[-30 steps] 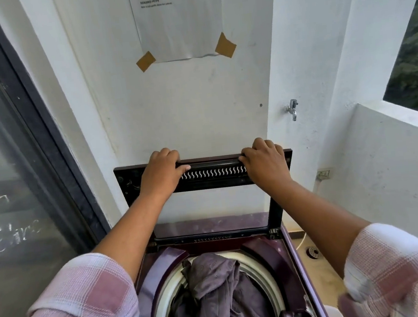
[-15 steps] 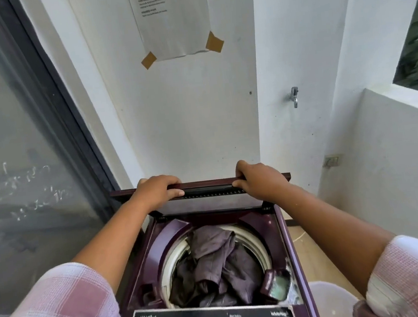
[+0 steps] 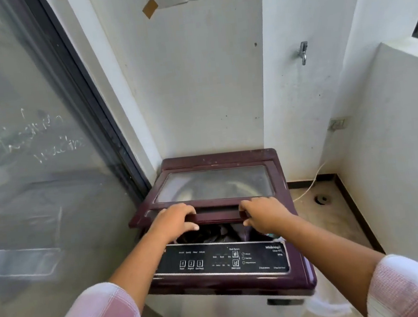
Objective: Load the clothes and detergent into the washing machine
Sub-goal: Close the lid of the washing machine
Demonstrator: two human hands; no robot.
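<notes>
The maroon top-load washing machine (image 3: 231,282) stands below me against the white wall. Its glass-windowed lid (image 3: 214,185) lies nearly flat, with only a narrow gap at the front. My left hand (image 3: 174,220) grips the lid's front edge at the left, fingers curled over it. My right hand (image 3: 262,213) grips the same edge at the right. Dark grey clothes (image 3: 223,231) show through the gap, inside the drum. The black control panel (image 3: 223,260) sits just under my wrists. No detergent container is in view.
A large glass door with a dark frame (image 3: 87,93) runs along the left. A tap (image 3: 303,51) juts from the wall at the right, above a floor drain (image 3: 321,200) and a white cable (image 3: 309,186). A low white wall (image 3: 394,139) closes the right side.
The lid has swung from upright against the wall down to almost flat, both hands staying on its front edge. The clothes in the drum are now mostly covered.
</notes>
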